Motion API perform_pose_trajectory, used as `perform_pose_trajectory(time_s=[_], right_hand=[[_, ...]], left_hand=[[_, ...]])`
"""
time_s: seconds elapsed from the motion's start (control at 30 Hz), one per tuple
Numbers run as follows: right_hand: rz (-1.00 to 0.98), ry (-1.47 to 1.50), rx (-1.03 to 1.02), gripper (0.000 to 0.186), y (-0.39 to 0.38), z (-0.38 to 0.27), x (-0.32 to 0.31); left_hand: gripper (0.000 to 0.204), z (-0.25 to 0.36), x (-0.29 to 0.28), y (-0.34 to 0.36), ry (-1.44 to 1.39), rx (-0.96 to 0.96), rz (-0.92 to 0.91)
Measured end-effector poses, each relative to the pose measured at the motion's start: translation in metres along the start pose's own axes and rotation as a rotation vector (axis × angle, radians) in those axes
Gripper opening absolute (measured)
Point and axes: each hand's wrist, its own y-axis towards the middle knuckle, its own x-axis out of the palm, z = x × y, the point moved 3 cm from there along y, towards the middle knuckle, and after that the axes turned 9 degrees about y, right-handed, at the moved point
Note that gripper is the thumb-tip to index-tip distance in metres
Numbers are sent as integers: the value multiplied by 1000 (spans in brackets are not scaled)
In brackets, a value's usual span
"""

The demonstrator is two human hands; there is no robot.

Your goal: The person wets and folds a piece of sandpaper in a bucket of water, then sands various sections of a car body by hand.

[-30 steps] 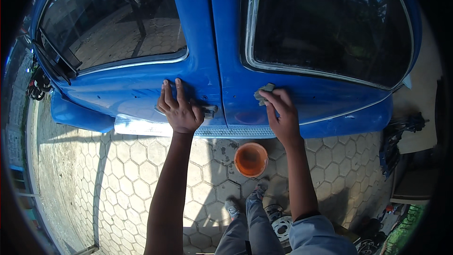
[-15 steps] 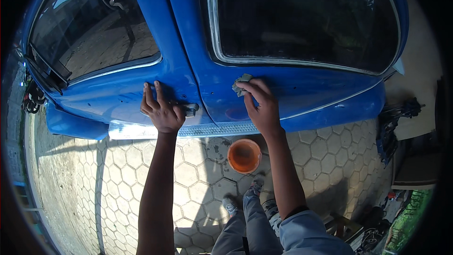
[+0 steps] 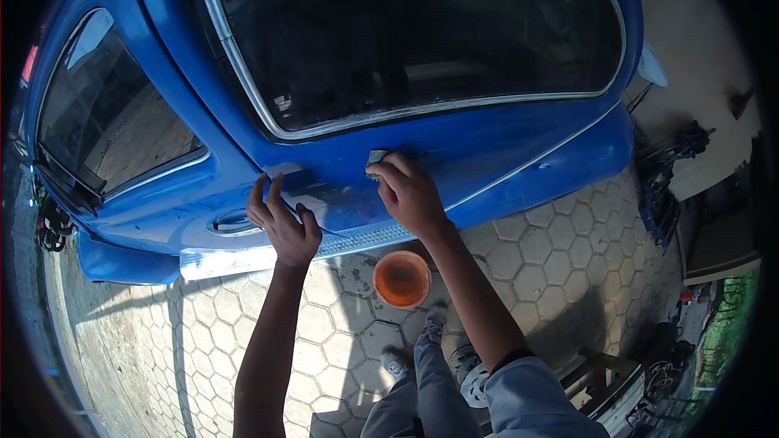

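A small grey-green pad, its material unclear, is pinched between the thumb and fingers of my right hand. It touches the blue car panel below the rear side window. My left hand is at the panel with its fingers apart and nothing in them. Its fingertips are close to the door seam, just right of the door handle. Under the panel runs a ribbed silver running board.
An orange bucket stands on the hexagonal paving by my feet, below the running board. Dark windows with bright trim sit above my hands. A wooden bench-like piece and clutter lie at the lower right.
My left hand has moved right, past the door handle to near the door seam. My right hand with the pad has shifted right along the panel. The whole view has turned right.
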Motion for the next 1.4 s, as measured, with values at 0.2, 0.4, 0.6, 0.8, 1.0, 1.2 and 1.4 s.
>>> perform_pose_trajectory(time_s=[0.2, 0.4, 0.6, 0.8, 1.0, 1.2, 1.4], right_hand=[[238, -83, 110, 25, -2, 79, -139], [801, -72, 400, 18, -23, 159, -222], [251, -50, 96, 18, -7, 82, -134], [469, -164, 163, 17, -21, 154, -236], [758, -23, 446, 13, -42, 205, -277], [196, -149, 99, 20, -18, 166, -251], [806, -3, 533, 13, -59, 264, -361]], left_hand=[[66, 103, 27, 33, -169, 209, -54], [65, 123, 70, 22, 28, 298, -69], [66, 128, 76, 14, 26, 227, -14], [64, 219, 93, 31, -420, 366, -160], [58, 297, 129, 47, -382, 475, -241], [63, 291, 139, 37, -138, 515, -188], [66, 315, 149, 31, -101, 522, -132]])
